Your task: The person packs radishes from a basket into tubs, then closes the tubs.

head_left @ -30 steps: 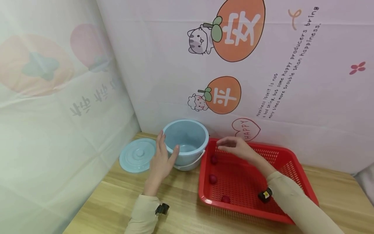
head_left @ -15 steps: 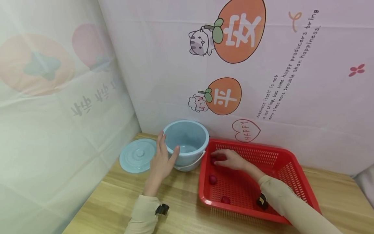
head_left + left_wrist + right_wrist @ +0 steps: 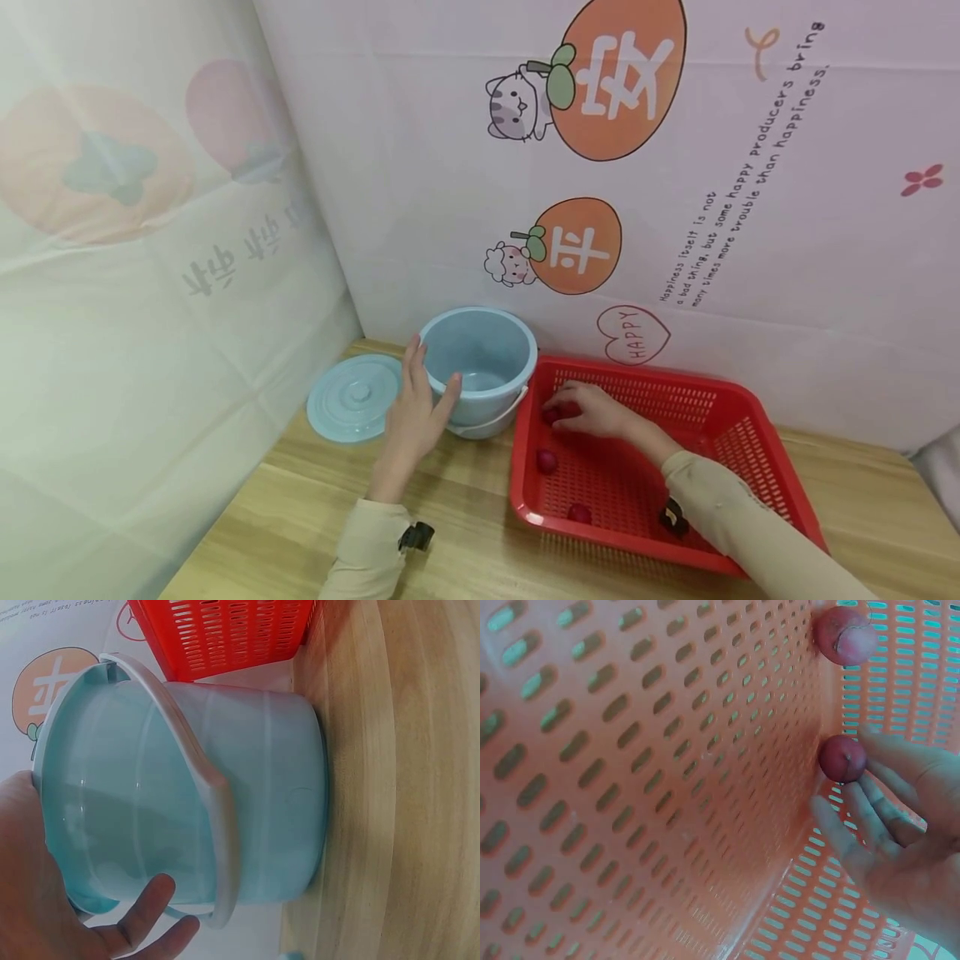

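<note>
My right hand [image 3: 592, 410] reaches down into the red basket [image 3: 637, 542] and pinches a small, round, dark red plum [image 3: 843, 758] between thumb and fingers near the left wall. A second plum [image 3: 547, 461] lies along that wall, and a third plum [image 3: 580, 513] sits in the near left corner. My left hand [image 3: 417, 410] rests at the rim of a light blue bucket [image 3: 172, 787], thumb and fingers spread along its side. Upright beside the basket, the bucket shows a bare inside in the head view, and its pale handle [image 3: 217, 817] hangs down in front.
A round light blue lid [image 3: 355, 398] lies on the wooden table [image 3: 270, 525] left of the bucket. Printed cloth walls [image 3: 420, 167] rise close behind and on the left. The perforated basket walls stand around my right hand.
My right hand has lowered from above the basket onto the far plum, which has shifted slightly right. My left hand stays at the bucket.
</note>
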`<state>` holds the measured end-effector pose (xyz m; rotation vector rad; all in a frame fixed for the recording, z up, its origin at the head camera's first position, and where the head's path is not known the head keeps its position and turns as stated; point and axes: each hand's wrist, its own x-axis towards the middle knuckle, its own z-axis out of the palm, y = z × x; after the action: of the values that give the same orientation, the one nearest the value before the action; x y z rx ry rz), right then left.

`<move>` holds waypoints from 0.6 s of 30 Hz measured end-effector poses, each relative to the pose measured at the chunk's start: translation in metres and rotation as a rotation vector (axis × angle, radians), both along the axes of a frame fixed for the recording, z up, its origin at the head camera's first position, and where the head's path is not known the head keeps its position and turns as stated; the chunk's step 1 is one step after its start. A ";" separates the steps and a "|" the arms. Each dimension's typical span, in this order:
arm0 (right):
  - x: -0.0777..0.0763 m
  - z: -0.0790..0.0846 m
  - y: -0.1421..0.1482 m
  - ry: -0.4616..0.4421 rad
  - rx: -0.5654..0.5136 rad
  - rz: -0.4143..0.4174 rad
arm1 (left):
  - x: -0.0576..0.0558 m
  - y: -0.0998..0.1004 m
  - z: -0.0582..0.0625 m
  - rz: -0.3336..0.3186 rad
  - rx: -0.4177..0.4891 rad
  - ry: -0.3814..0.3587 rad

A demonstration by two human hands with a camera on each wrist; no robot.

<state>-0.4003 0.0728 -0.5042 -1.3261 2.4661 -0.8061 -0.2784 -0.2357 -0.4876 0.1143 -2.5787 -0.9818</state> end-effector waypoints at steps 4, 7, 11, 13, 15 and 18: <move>0.000 0.002 -0.002 0.032 0.019 0.022 | 0.000 0.000 -0.001 0.005 -0.001 0.002; -0.002 0.002 -0.003 0.045 0.032 0.041 | 0.000 -0.001 -0.001 0.009 0.003 0.005; -0.004 -0.003 -0.003 0.046 -0.011 0.080 | 0.000 -0.001 0.000 0.006 0.013 0.009; -0.005 -0.006 -0.002 0.040 -0.026 0.090 | 0.000 -0.001 0.001 0.001 0.015 0.010; -0.005 -0.008 -0.001 0.022 -0.018 0.083 | -0.001 -0.001 0.001 -0.003 0.011 0.009; -0.005 -0.008 -0.001 0.001 -0.001 0.058 | -0.001 -0.001 0.001 -0.006 0.006 0.009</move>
<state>-0.4055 0.0718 -0.5119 -1.3916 2.4160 -0.7933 -0.2798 -0.2369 -0.4866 0.1036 -2.5698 -0.9896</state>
